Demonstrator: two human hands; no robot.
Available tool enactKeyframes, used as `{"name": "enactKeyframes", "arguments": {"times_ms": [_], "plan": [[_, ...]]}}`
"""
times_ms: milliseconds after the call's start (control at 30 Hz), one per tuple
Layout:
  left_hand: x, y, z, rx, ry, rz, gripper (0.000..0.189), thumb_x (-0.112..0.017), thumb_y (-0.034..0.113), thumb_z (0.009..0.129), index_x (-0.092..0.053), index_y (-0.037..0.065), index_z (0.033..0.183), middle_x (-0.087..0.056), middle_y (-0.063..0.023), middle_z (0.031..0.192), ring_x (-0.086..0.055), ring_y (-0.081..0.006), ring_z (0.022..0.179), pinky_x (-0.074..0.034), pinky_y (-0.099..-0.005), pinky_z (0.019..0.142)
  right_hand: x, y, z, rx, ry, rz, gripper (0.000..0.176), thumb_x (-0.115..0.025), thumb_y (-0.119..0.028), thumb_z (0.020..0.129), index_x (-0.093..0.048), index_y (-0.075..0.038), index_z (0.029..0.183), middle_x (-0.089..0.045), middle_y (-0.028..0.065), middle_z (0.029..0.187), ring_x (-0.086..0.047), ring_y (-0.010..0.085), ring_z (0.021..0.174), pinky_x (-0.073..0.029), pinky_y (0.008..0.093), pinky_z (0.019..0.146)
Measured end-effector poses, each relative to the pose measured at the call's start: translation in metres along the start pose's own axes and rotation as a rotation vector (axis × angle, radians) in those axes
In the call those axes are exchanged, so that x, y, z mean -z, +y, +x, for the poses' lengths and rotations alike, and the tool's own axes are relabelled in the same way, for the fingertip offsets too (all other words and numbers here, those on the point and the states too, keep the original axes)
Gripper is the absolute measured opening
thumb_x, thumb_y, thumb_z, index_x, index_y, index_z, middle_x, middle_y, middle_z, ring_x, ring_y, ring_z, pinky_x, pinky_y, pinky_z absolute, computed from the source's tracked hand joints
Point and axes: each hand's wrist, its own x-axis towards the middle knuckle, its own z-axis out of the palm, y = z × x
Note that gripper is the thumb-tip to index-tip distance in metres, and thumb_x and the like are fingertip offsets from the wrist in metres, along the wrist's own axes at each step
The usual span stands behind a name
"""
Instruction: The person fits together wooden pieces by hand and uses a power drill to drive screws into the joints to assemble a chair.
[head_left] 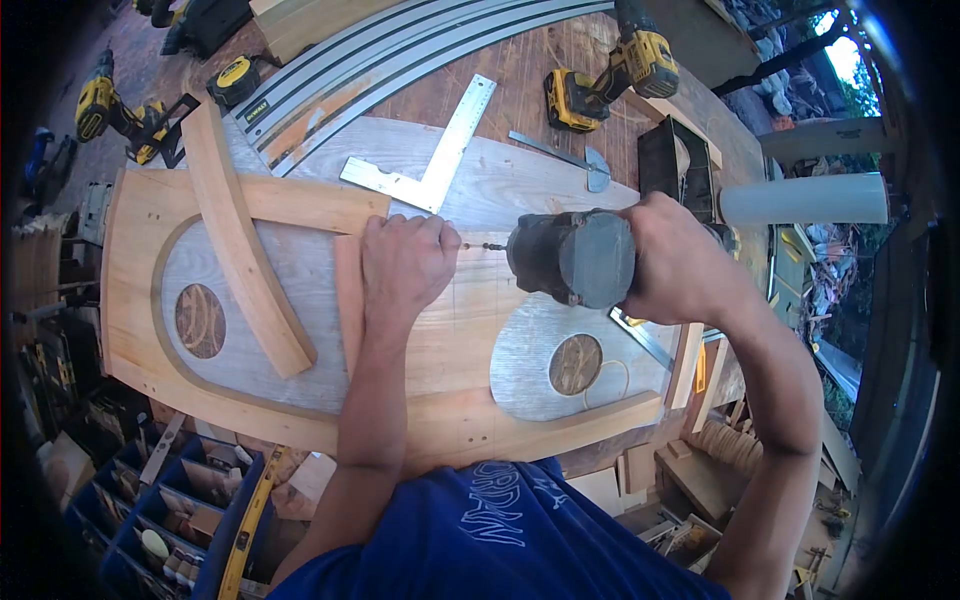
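Observation:
My right hand (680,258) is wrapped around a cordless drill (590,260), seen mostly from its dark rear end. From the drill a thin bit (488,246) points left toward my left hand (405,262). That hand is closed, its fingers curled down where a wooden rail (315,203) and a short wooden strip (348,300) meet; what its fingers grip is hidden. Under both hands lies a curved wooden frame (130,270) with a wide board (450,350) across its middle. A loose curved wooden piece (240,250) rests across the frame's left opening.
Beyond the frame lie a metal square (440,175), a bevel gauge (560,152) and a long guide rail (330,90). Another drill (610,80) stands at the back right, more yellow tools (125,110) at the left. A blue compartment box (170,500) sits below left, beside a yellow level (245,530).

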Motion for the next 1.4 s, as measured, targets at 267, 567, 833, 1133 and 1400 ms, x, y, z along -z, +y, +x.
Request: {"name": "enactKeyframes", "arguments": {"times_ms": [267, 567, 833, 1133, 1400], "plan": [[-0.003, -0.002, 0.0, -0.013, 0.019, -0.011, 0.028, -0.061, 0.023, 0.09, -0.067, 0.007, 0.068, -0.07, -0.0101, 0.068, -0.064, -0.0293, 0.066, -0.042, -0.0455, 0.07, 0.0, 0.002, 0.013, 0.073, -0.001, 0.015, 0.034, -0.072, -0.005, 0.066, -0.071, -0.001, 0.1, -0.07, 0.0226, 0.08, -0.07, 0.0422, 0.086, -0.057, 0.0494, 0.082], [0.001, -0.001, -0.001, 0.027, -0.046, -0.015, 0.029, -0.057, 0.025, 0.093, -0.066, 0.007, 0.071, -0.069, -0.0108, 0.073, -0.063, -0.0318, 0.071, -0.043, -0.0471, 0.073, -0.006, 0.004, 0.005, 0.058, 0.044, 0.024, 0.031, -0.074, -0.009, 0.067, -0.071, -0.001, 0.097, -0.071, 0.0251, 0.09, -0.068, 0.0433, 0.092, -0.056, 0.0493, 0.086], [0.001, -0.001, -0.003, 0.023, -0.026, -0.03, 0.03, -0.058, 0.025, 0.093, -0.066, 0.007, 0.071, -0.07, -0.0109, 0.074, -0.063, -0.0317, 0.071, -0.043, -0.0463, 0.073, -0.006, 0.001, 0.006, 0.035, -0.023, 0.039, 0.032, -0.076, -0.012, 0.067, -0.071, -0.002, 0.097, -0.071, 0.0241, 0.092, -0.068, 0.043, 0.091, -0.056, 0.0497, 0.085], [0.001, 0.002, 0.022, 0.097, -0.428, -0.118, 0.036, -0.053, 0.03, 0.094, -0.07, 0.003, 0.078, -0.072, -0.0201, 0.083, -0.069, -0.0377, 0.079, -0.05, -0.0523, 0.077, -0.014, 0.009, 0.003, 0.123, 0.053, -0.023, 0.035, -0.076, -0.012, 0.069, -0.07, -0.001, 0.101, -0.071, 0.0244, 0.093, -0.069, 0.0413, 0.094, -0.056, 0.0491, 0.086], [-0.047, -0.017, 0.065, 0.031, -0.764, -0.505, 0.038, -0.055, 0.033, 0.089, -0.073, -0.001, 0.087, -0.07, -0.0198, 0.079, -0.068, -0.0323, 0.074, -0.052, -0.0443, 0.073, -0.026, 0.005, -0.006, 0.096, 0.044, 0.057, 0.041, -0.08, -0.016, 0.069, -0.07, -0.001, 0.105, -0.072, 0.0241, 0.091, -0.069, 0.0421, 0.093, -0.056, 0.0487, 0.085]]}}
